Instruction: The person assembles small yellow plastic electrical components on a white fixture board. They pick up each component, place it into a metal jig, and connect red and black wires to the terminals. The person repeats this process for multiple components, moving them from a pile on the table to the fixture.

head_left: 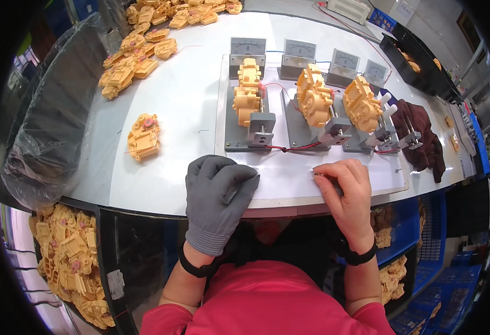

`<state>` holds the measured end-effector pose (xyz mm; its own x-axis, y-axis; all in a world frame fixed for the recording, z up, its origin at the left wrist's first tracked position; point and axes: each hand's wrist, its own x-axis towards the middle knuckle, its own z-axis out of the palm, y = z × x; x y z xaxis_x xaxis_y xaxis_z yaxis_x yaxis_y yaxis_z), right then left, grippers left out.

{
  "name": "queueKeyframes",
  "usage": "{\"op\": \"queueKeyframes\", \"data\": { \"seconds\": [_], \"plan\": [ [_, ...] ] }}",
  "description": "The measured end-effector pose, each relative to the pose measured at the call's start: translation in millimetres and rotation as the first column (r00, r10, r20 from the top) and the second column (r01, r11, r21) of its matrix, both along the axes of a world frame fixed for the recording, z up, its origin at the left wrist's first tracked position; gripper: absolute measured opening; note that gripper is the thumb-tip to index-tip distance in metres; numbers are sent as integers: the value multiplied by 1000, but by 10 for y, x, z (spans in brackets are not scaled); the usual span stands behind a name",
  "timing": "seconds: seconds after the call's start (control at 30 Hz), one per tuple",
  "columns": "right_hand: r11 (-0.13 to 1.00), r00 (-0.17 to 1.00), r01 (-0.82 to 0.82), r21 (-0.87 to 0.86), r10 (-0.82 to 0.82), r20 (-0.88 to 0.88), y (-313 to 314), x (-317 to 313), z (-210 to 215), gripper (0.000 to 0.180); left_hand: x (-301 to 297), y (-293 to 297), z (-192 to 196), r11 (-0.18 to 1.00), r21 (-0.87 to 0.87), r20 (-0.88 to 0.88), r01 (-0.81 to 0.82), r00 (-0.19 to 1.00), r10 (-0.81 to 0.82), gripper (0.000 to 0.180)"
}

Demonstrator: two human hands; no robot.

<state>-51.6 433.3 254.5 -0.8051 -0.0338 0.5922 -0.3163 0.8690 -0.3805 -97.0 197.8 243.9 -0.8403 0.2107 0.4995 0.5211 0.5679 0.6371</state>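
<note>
The left hand (218,192), in a grey knit glove, lay at the lower centre of the frame with its fingers curled loosely under, knuckles up, resting on the near edge of the white fixture board (289,178). It gripped nothing. Its forearm rose from the lower edge, a black band at the wrist.

The right hand (345,190) was bare, at lower centre right, palm down on the same board. Its fingers were bent inward and the thumb and forefinger were pinched together at the left side of the hand; whether a small item sat between them cannot be told. A black band circled its wrist.

Above the hands, at frame centre, the board carried three grey clamp fixtures, each loaded with a yellow plastic gearbox: the left gearbox (246,92), the middle gearbox (313,95) and the right gearbox (361,103). Red wires (292,148) ran along the fixture fronts. Four analogue panel meters (299,54) stood behind them.

One loose gearbox (143,137) lay on the white tabletop (183,89) at centre left, well apart from the left hand. More yellow gearboxes were piled at upper left (130,61) and in a bin (72,262) at lower left. A dark cloth (420,137) lay at the right.
</note>
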Motion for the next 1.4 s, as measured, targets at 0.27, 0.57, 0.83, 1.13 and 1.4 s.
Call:
{"op": "queueKeyframes", "data": {
  "seconds": [0.27,0.57,0.83,1.13,1.4],
  "plan": [
    [1000,1000,-5,-2,5,0,-2,-8,12,12,-8,0,4,1000,-4,-11,-2,1000,2,12],
    [1000,1000,-20,-18,20,-1,13,-6,-30,12,-10,-9,-21,1000,-6,-9,-14,1000,14,18],
    [997,997,-43,-63,47,66,44,18,1,10,-4,-12,-22,1000,-15,23,-7,1000,7,20],
    [991,979,-83,-101,100,176,101,15,65,12,-12,14,-14,999,10,16,-38,999,38,18],
    [994,990,-79,-80,87,109,77,-12,37,9,-3,21,5,999,5,59,-37,998,36,18]
  ]
}}
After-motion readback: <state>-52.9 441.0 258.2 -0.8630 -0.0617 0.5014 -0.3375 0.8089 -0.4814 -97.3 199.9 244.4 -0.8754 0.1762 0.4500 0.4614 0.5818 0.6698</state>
